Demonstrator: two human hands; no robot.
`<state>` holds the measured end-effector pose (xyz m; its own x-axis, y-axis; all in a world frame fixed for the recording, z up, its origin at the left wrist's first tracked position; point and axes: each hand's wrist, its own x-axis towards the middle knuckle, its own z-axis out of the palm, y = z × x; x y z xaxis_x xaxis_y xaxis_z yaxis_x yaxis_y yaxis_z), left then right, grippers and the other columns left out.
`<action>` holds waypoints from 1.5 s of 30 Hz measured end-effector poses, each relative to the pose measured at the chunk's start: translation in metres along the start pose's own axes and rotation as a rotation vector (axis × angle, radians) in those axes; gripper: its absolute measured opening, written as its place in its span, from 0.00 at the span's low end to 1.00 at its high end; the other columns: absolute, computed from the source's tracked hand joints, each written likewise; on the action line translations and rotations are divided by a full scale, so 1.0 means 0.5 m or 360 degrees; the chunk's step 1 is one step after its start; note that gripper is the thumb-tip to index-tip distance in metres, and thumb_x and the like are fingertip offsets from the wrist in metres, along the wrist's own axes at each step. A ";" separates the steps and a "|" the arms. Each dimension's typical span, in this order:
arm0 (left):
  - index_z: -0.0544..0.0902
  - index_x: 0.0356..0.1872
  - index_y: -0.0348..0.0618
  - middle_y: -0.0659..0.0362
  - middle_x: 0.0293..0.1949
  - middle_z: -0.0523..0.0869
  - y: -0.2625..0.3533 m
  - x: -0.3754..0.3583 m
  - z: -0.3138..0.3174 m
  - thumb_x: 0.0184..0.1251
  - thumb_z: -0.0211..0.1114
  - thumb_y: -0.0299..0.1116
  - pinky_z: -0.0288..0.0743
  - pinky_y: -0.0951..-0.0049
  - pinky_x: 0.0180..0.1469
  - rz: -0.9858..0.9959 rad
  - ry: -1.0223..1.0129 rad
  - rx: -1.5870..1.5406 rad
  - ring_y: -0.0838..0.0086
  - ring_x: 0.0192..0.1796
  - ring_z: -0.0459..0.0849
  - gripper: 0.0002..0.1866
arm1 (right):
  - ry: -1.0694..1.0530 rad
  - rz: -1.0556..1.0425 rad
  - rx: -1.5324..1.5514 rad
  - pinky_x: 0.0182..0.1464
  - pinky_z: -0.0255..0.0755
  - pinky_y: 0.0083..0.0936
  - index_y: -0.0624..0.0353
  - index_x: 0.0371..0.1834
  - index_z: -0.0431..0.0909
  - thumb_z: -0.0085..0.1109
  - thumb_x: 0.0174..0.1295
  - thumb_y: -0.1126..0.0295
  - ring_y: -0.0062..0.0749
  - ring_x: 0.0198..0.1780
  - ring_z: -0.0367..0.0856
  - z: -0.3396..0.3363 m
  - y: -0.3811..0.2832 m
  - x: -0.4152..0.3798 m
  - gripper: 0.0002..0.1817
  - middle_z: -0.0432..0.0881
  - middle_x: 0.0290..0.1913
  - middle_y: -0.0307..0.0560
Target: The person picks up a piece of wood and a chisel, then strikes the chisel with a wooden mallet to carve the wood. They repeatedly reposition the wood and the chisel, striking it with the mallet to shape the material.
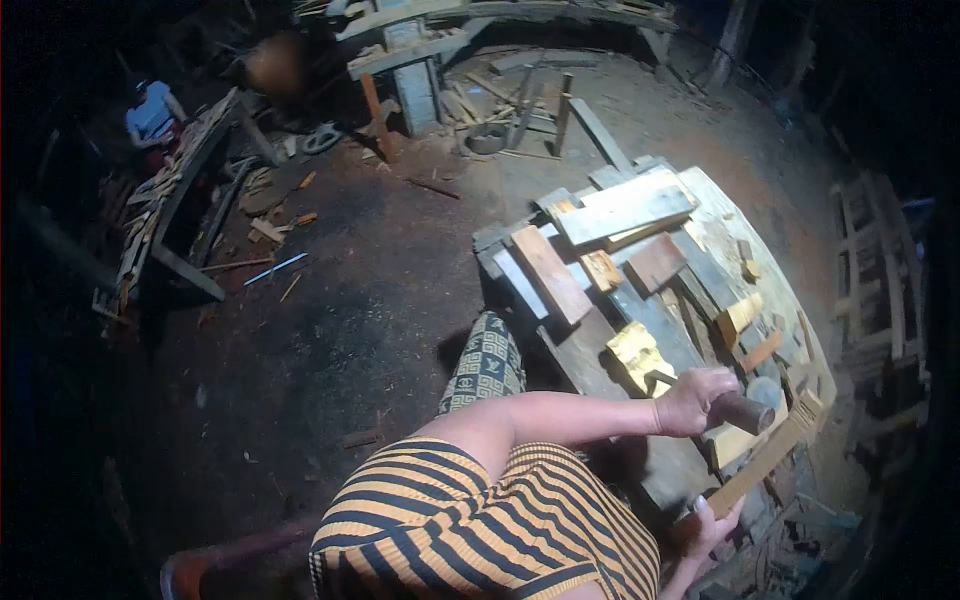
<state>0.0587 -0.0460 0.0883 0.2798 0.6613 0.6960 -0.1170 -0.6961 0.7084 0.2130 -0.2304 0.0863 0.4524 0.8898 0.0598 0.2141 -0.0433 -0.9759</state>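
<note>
My left hand [697, 400] is wrapped round a tool with a thick, dark cylindrical end [740, 411]. A thinner shaft sticks out on the other side of the fist; I cannot make out the exact kind of tool. Below it, my right hand [708, 528] grips the lower end of a long wooden strip [760, 462]. The strip slants up to the right, with dark cuts or marks near its far end. Close to my left hand lies a pale yellow wood chunk [638, 355] on the cluttered workbench [590, 340].
A wide pale board [627, 205], a reddish plank [552, 272] and a brown block [656, 262] lie on the bench. Wooden racks [880, 275] stand at right. Another person [153, 112] is beside a scrap-covered bench [170, 200] at left. Offcuts litter the dark floor.
</note>
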 end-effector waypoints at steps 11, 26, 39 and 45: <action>0.75 0.34 0.42 0.56 0.28 0.77 -0.006 0.016 -0.063 0.43 0.65 0.22 0.71 0.71 0.35 -0.0207 0.0122 -0.0272 0.65 0.33 0.79 0.14 | -0.0157 0.0510 0.0394 0.38 0.70 0.20 0.64 0.54 0.66 0.64 0.47 0.75 0.24 0.36 0.74 0.108 0.123 0.003 0.28 0.74 0.39 0.42; 0.74 0.34 0.41 0.63 0.29 0.75 -0.021 0.042 -0.093 0.52 0.67 0.24 0.71 0.77 0.37 -0.0310 0.0236 -0.0320 0.82 0.33 0.73 0.11 | -0.0293 0.0603 0.0358 0.30 0.69 0.17 0.62 0.47 0.69 0.63 0.49 0.76 0.21 0.29 0.73 0.091 0.144 0.021 0.21 0.74 0.33 0.39; 0.75 0.44 0.43 0.57 0.32 0.77 -0.044 0.036 -0.075 0.55 0.65 0.26 0.73 0.72 0.37 -0.0178 0.0151 -0.0156 0.71 0.34 0.79 0.14 | -0.0110 -0.0740 0.0047 0.40 0.67 0.24 0.62 0.59 0.65 0.63 0.35 0.64 0.24 0.38 0.72 0.014 -0.369 0.195 0.40 0.73 0.39 0.39; 0.79 0.38 0.42 0.58 0.28 0.77 -0.016 0.052 -0.071 0.54 0.65 0.27 0.72 0.71 0.35 -0.0170 0.0241 -0.0179 0.72 0.32 0.78 0.09 | -0.0782 -0.0339 -0.1748 0.40 0.72 0.25 0.66 0.45 0.70 0.68 0.31 0.60 0.32 0.33 0.76 0.077 -0.483 0.179 0.35 0.77 0.35 0.42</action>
<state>0.0332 -0.0135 0.1048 0.1507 0.7699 0.6201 -0.2025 -0.5899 0.7817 0.1684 -0.1230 0.3191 -0.0053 0.9926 -0.1210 0.9691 -0.0247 -0.2456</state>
